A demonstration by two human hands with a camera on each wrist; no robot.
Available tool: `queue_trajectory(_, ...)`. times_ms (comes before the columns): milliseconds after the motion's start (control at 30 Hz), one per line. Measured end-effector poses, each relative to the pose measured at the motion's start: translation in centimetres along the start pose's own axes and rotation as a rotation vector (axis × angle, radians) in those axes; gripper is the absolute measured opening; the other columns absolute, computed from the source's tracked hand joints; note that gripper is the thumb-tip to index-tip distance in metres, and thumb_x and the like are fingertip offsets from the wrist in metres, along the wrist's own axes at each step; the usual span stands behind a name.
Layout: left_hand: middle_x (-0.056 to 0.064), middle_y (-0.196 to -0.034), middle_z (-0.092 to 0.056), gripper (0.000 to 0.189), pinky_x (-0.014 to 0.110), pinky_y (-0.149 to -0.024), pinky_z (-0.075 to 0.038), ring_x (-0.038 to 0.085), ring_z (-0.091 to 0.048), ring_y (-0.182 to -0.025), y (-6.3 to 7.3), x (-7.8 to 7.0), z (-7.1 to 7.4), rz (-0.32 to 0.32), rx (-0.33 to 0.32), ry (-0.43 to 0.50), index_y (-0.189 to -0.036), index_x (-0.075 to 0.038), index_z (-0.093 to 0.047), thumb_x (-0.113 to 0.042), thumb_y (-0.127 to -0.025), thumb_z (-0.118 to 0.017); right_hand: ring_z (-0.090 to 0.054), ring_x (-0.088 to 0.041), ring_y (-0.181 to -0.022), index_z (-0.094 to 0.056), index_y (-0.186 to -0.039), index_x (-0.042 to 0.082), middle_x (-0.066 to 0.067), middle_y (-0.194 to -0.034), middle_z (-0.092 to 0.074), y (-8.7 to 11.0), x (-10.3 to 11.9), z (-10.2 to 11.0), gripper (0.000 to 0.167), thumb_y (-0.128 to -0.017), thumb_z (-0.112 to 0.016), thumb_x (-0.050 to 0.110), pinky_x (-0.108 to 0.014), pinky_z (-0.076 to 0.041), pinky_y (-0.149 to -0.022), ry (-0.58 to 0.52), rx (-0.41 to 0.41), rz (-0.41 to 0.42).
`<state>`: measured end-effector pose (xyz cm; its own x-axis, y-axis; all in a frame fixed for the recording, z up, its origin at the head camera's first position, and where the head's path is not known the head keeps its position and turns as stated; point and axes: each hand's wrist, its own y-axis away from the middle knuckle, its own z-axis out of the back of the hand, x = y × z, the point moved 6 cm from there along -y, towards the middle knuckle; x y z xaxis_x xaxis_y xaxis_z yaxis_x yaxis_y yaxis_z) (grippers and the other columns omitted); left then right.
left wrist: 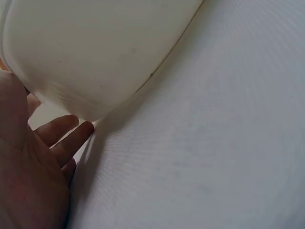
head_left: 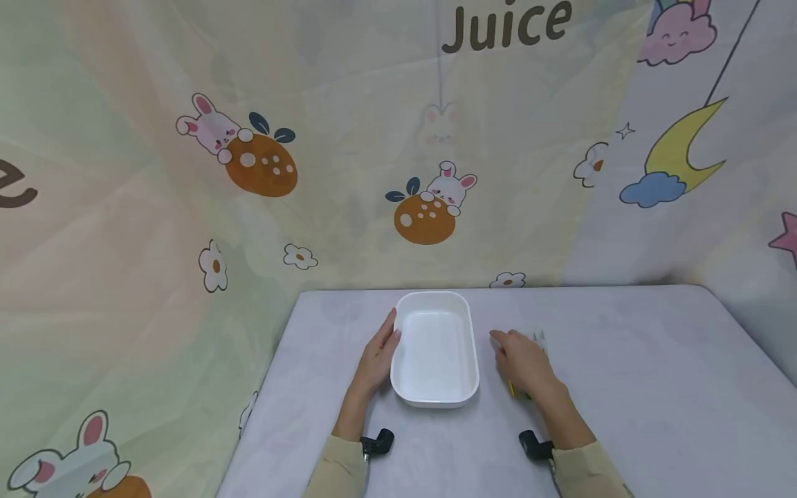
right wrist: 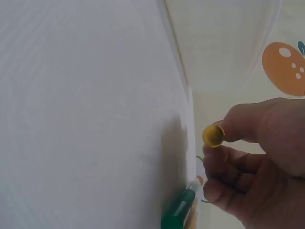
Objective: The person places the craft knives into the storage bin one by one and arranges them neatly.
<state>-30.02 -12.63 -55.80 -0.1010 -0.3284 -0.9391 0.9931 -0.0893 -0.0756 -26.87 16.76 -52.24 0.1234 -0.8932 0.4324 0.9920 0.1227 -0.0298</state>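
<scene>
A white rectangular dish (head_left: 434, 349) with rounded corners stands on the table. My left hand (head_left: 376, 360) lies along its left wall, fingers fairly straight; in the left wrist view, fingertips (left wrist: 88, 128) are right at the dish's lower edge. To the right of the dish, my right hand (head_left: 526, 361) pinches a slim thing with a round yellow end (right wrist: 213, 136) between thumb and fingers. That thing is seen end-on, so I cannot tell its kind. Beyond the knuckles show fork tines (head_left: 540, 339). A green handle (right wrist: 178, 210) lies on the table beside the right hand.
The white-covered table (head_left: 654, 373) extends to both sides and ends at a printed curtain (head_left: 349, 173) behind. Each wrist wears a black camera (head_left: 378, 443). The right hand hides part of the things beneath it.
</scene>
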Motion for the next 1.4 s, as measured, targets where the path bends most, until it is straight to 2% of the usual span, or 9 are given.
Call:
queue_trajectory(167,-0.022,-0.166,-0.03,0.052,0.043,-0.13,-0.023,0.006,-0.026,-0.157,0.0,0.0,-0.1,-0.019,0.021,-0.005,-0.162,-0.038,-0.032,-0.038,-0.111,-0.045,-0.054,-0.018,-0.075,-0.061,-0.142,0.001,-0.011,-0.096,-0.066,-0.4,-0.1,0.3,0.045,-0.097,-0.066,0.004,-0.031,-0.053,-0.065,-0.091,-0.037,-0.029)
queue_trajectory(300,-0.02,-0.167,-0.031,0.051,0.043,-0.131,-0.022,0.007,-0.026,-0.157,0.1,0.0,-0.1,-0.028,0.029,-0.003,-0.162,-0.037,-0.034,-0.038,-0.112,-0.044,-0.053,-0.019,-0.076,-0.057,-0.146,0.0,-0.011,-0.095,-0.063,-0.4,-0.1,0.6,0.05,-0.097,-0.068,0.004,-0.028,-0.049,-0.063,-0.157,-0.093,-0.018)
queue_trajectory(400,-0.019,-0.166,-0.033,0.05,0.044,-0.131,-0.023,0.009,-0.028,-0.157,0.2,0.0,0.0,-0.028,0.025,-0.006,-0.161,-0.037,-0.036,-0.038,-0.112,-0.044,-0.056,-0.019,-0.079,-0.055,-0.148,0.001,-0.013,-0.099,-0.063,-0.5,0.0,0.8,0.053,-0.097,-0.068,0.003,-0.029,-0.052,-0.064,-0.191,-0.11,-0.006)
queue_trajectory(567,-0.015,-0.167,-0.034,0.048,0.046,-0.13,-0.023,0.012,-0.029,-0.158,0.2,-0.1,0.0,-0.027,0.023,-0.005,-0.16,-0.039,-0.037,-0.035,-0.112,-0.044,-0.066,-0.022,-0.088,-0.056,-0.148,0.002,-0.017,-0.109,-0.067,-0.4,0.2,0.9,0.054,-0.096,-0.069,0.001,-0.036,-0.062,-0.074,-0.232,-0.121,0.0)
queue_trajectory(833,-0.014,-0.168,-0.034,0.049,0.045,-0.13,-0.024,0.012,-0.029,-0.158,0.3,-0.1,0.1,-0.027,0.026,-0.019,-0.16,-0.039,-0.038,-0.037,-0.112,-0.044,-0.067,-0.021,-0.087,-0.056,-0.148,0.003,-0.018,-0.113,-0.068,-0.6,0.9,1.6,0.054,-0.096,-0.07,0.001,-0.031,-0.059,-0.072,-0.266,-0.206,0.054)
queue_trajectory(1100,-0.012,-0.168,-0.034,0.049,0.046,-0.13,-0.025,0.013,-0.029,-0.158,0.5,-0.3,0.1,-0.015,0.026,-0.023,-0.16,-0.039,-0.037,-0.04,-0.112,-0.043,-0.071,-0.025,-0.096,-0.054,-0.151,0.007,-0.016,-0.117,-0.066,-0.9,2.3,2.2,0.056,-0.097,-0.069,0.001,-0.029,-0.061,-0.074,-0.349,-0.291,0.045)
queue_trajectory(1400,-0.015,-0.167,-0.034,0.049,0.046,-0.13,-0.025,0.013,-0.029,-0.158,0.4,-0.3,0.0,-0.007,0.012,-0.023,-0.159,-0.04,-0.038,-0.041,-0.111,-0.044,-0.072,-0.028,-0.104,-0.055,-0.152,0.013,-0.013,-0.119,-0.066,-1.3,3.4,2.2,0.058,-0.097,-0.069,0.0,-0.033,-0.065,-0.079,-0.406,-0.299,0.004)
